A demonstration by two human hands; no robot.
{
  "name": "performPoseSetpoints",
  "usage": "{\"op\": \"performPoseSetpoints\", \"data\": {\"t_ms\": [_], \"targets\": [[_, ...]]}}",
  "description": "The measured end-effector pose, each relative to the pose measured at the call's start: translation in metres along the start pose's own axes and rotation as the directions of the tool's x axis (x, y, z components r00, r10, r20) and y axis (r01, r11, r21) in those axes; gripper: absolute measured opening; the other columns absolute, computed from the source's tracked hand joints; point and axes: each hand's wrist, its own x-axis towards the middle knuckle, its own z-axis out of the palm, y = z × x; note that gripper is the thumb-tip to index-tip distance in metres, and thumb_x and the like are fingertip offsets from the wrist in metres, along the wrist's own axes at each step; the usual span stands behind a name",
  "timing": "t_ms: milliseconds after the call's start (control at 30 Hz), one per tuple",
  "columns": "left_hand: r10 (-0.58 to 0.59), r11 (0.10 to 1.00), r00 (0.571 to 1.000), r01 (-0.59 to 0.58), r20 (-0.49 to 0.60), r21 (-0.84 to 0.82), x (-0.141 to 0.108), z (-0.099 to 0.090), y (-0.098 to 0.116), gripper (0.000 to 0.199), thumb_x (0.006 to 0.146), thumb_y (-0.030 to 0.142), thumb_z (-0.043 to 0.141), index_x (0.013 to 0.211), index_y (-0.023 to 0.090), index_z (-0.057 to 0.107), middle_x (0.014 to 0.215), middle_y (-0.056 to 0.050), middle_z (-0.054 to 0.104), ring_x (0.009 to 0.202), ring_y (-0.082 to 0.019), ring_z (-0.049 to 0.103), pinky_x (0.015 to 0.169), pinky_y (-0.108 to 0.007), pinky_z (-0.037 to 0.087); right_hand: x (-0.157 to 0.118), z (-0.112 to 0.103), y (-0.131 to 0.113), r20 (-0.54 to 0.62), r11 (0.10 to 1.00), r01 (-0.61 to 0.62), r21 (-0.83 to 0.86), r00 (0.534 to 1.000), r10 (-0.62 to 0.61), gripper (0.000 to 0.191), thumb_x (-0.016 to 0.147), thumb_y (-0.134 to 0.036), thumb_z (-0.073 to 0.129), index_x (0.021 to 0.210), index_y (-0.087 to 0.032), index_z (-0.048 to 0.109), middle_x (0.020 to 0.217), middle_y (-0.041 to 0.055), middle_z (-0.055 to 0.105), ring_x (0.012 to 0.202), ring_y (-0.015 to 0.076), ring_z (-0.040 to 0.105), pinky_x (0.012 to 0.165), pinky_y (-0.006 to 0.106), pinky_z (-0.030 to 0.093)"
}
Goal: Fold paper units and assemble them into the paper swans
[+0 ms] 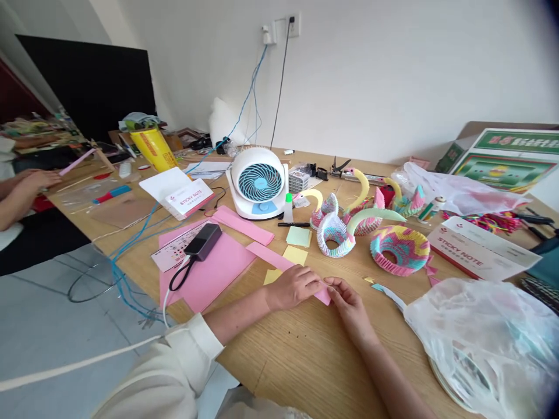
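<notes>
A long pink paper strip (271, 256) slants across the table from the upper left, its near end between my two hands. My left hand (294, 287) is closed over the strip, palm down. At the strip's right end, my right hand (346, 298) pinches the paper between thumb and fingers. Just behind my left hand lie yellow paper squares (296, 255) and a pale green stack (299, 236). Larger pink sheets (222, 267) rest to the left, with a dark power bank (203, 241) on top.
A white fan (258, 183) stands behind the papers. Folded-paper swans (335, 235) and a round paper basket (400, 250) are to the right. A plastic bag (489, 331) lies at the near right. Another person's hands (39, 179) are at far left.
</notes>
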Motion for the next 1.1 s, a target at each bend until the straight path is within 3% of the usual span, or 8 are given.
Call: {"op": "performPoseSetpoints", "data": {"t_ms": [133,300,467,633,800,900,1000,1100], "targets": [[-0.125,0.991,0.992,0.124,0.029,0.057,-0.008,-0.009,-0.015,0.025,0.1,0.02,0.043,0.118,0.015,0.06,0.107,-0.009,0.065,0.098,-0.02,0.057,0.087,-0.034,0.044,-0.003,0.001,-0.001,-0.025,0.999,0.023,-0.031,0.999,-0.024,0.043,0.077,-0.054,0.073,0.1,-0.019,0.065,0.07,-0.0014,0.06,0.061,0.0142,0.05,0.057,0.024,0.04],[-0.177,0.976,0.983,0.169,0.049,0.141,-0.028,-0.024,-0.036,0.026,0.1,0.02,0.042,0.118,0.017,0.06,0.106,-0.009,0.066,0.098,-0.021,0.056,0.088,-0.035,0.042,-0.003,0.006,-0.007,-0.017,0.993,0.028,-0.113,0.999,-0.03,0.042,0.079,-0.056,0.071,0.099,-0.018,0.067,0.074,0.0004,0.061,0.062,0.0138,0.05,0.055,0.024,0.041],[-0.285,0.94,0.958,0.283,-0.017,0.189,-0.047,-0.034,-0.059,0.025,0.096,0.017,0.048,0.118,0.018,0.062,0.115,-0.01,0.065,0.109,-0.022,0.054,0.096,-0.039,0.042,0.027,0.029,-0.009,0.046,0.989,0.048,-0.14,0.998,-0.042,0.049,0.077,-0.059,0.071,0.103,-0.017,0.066,0.068,-0.0002,0.06,0.053,0.0122,0.047,0.048,0.024,0.04],[-0.49,0.844,0.864,0.504,-0.115,0.185,-0.065,-0.044,-0.075,0.044,0.092,0.008,0.049,0.134,0.021,0.053,0.13,-0.012,0.059,0.126,-0.025,0.047,0.103,-0.043,0.04,0.082,0.073,0.005,0.1,0.954,0.146,-0.261,0.987,-0.124,0.048,0.081,-0.06,0.059,0.102,-0.017,0.063,0.066,-0.0005,0.061,0.052,0.0155,0.056,0.052,0.028,0.047],[-0.59,0.774,0.791,0.611,-0.16,0.165,-0.097,-0.06,-0.084,0.054,0.081,-0.002,0.046,0.131,0.019,0.054,0.13,-0.013,0.056,0.123,-0.027,0.049,0.101,-0.046,0.044,0.119,0.11,0.024,0.109,0.891,0.203,-0.407,0.979,-0.173,0.029,0.083,-0.043,0.052,0.095,-0.019,0.065,0.062,0.0006,0.065,0.055,0.0196,0.063,0.055,0.03,0.05],[-0.644,0.726,0.735,0.674,-0.21,0.136,-0.125,-0.073,-0.087,0.047,0.082,0.001,0.045,0.123,0.017,0.058,0.123,-0.013,0.059,0.117,-0.027,0.053,0.099,-0.046,0.046,0.125,0.119,0.029,0.129,0.858,0.256,-0.444,0.967,-0.221,0.023,0.081,-0.031,0.052,0.094,-0.019,0.067,0.079,0.0056,0.07,0.063,0.0206,0.067,0.063,0.034,0.054],[-0.718,0.652,0.651,0.753,-0.246,0.092,-0.154,-0.082,-0.081,0.034,0.086,0.007,0.044,0.114,0.017,0.061,0.113,-0.011,0.062,0.108,-0.025,0.057,0.094,-0.044,0.049,0.122,0.121,0.029,0.139,0.829,0.316,-0.461,0.949,-0.284,0.025,0.08,-0.026,0.054,0.099,-0.017,0.067,0.103,0.0113,0.068,0.068,0.0194,0.067,0.074,0.038,0.056],[-0.779,0.606,0.602,0.795,-0.176,0.04,-0.174,-0.081,-0.06,0.026,0.09,0.015,0.046,0.111,0.019,0.062,0.109,-0.009,0.063,0.103,-0.023,0.06,0.092,-0.041,0.051,0.112,0.119,0.024,0.182,0.797,0.389,-0.462,0.921,-0.344,0.025,0.084,-0.023,0.051,0.104,-0.018,0.066,0.111,0.0121,0.062,0.072,0.0184,0.065,0.075,0.037,0.056]]}}
